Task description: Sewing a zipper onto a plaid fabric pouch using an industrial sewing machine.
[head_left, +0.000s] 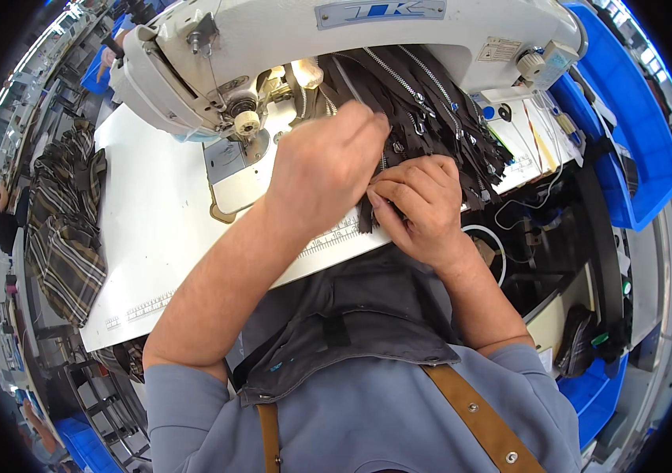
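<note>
Both hands are at the pile of dark zippers (pixel 430 110) that lies on the white table (pixel 154 236), just right of the sewing machine's (pixel 273 47) needle end. The left hand (pixel 328 162) is curled over the near edge of the pile, its fingers bent down among the zipper tapes, apparently pinching one, though the fingertips are hidden so the grip cannot be told for sure. The right hand (pixel 422 205) sits just beside it, touching it, with the fingers closed on the near end of a dark zipper tape (pixel 367 217) that hangs toward the table's near edge. Judging from this, the work is at an early stage: a zipper is being picked or separated from the bundle, and nothing is under the needle yet, since the metal plate (pixel 229 169) beside the presser foot lies bare. A dark grey garment piece (pixel 351 315) rests in the person's lap below the table edge, not yet brought up to the machine. To the far left a heap of plaid fabric (pixel 64 221) lies on the table's side, well apart from the hands. Blue bins (pixel 643 126) stand on the right. What remains, it seems, is freeing the zipper, placing it with the cloth and sewing.
</note>
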`<state>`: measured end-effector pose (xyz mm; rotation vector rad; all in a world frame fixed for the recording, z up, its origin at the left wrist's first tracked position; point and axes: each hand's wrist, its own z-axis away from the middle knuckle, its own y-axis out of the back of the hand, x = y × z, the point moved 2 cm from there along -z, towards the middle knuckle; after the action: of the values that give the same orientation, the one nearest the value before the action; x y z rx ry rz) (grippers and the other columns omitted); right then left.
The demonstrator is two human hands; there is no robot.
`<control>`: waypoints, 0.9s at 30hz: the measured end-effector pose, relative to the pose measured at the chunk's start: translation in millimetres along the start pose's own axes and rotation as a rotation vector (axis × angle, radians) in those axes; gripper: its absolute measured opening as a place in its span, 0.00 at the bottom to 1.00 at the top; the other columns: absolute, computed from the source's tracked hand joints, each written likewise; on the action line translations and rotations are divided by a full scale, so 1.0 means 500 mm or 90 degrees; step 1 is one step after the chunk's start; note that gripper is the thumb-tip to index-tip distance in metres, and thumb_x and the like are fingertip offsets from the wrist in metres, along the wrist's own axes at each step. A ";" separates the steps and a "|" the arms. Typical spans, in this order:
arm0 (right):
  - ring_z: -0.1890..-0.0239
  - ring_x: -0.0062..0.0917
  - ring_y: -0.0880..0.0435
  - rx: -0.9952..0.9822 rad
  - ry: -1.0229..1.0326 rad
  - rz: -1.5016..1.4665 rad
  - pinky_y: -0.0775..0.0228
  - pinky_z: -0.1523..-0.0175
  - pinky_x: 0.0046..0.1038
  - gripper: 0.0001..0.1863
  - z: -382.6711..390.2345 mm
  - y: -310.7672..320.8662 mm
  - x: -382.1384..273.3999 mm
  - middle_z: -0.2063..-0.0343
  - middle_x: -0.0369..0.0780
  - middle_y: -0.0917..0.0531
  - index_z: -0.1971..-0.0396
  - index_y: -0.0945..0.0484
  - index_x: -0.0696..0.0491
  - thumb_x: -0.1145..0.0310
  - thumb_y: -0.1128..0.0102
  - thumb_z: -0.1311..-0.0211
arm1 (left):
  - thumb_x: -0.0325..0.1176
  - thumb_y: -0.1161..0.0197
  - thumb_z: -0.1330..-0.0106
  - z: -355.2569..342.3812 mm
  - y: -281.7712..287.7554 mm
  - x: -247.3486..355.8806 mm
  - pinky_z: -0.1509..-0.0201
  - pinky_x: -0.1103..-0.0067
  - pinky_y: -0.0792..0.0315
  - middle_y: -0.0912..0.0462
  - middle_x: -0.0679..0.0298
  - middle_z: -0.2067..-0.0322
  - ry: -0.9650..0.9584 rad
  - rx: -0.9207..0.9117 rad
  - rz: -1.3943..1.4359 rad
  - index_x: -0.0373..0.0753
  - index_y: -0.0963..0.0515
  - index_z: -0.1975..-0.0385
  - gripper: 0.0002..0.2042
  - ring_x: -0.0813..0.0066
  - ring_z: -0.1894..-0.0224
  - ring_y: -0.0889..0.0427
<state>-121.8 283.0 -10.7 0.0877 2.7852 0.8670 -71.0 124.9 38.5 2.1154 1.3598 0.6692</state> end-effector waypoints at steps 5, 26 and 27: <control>0.68 0.30 0.18 0.015 -0.153 -0.270 0.30 0.63 0.34 0.07 -0.012 0.021 -0.004 0.65 0.41 0.14 0.64 0.18 0.58 0.72 0.43 0.34 | 0.22 0.31 0.47 0.101 0.132 0.114 0.71 0.74 0.25 0.19 0.58 0.64 -0.156 -0.169 0.062 0.29 0.18 0.53 0.18 0.69 0.70 0.20; 0.86 0.12 0.29 -0.373 -0.554 -0.829 0.38 0.79 0.16 0.14 -0.074 -0.092 -0.218 0.81 0.34 0.21 0.45 0.31 0.58 0.68 0.49 0.23 | 0.36 0.34 0.30 0.290 0.229 -0.018 0.73 0.85 0.26 0.17 0.58 0.54 0.726 0.099 0.731 0.29 0.26 0.43 0.22 0.80 0.70 0.19; 0.85 0.12 0.28 -0.399 -0.570 -0.765 0.38 0.79 0.15 0.14 -0.071 -0.090 -0.223 0.81 0.34 0.21 0.45 0.31 0.58 0.68 0.49 0.24 | 0.34 0.35 0.30 0.289 0.228 -0.023 0.74 0.86 0.28 0.18 0.57 0.53 0.696 0.080 0.733 0.29 0.27 0.42 0.22 0.82 0.72 0.21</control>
<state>-21.1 212.5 13.9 -0.9222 1.2434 0.9122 94.7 50.0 6.9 2.6060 0.3423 2.4783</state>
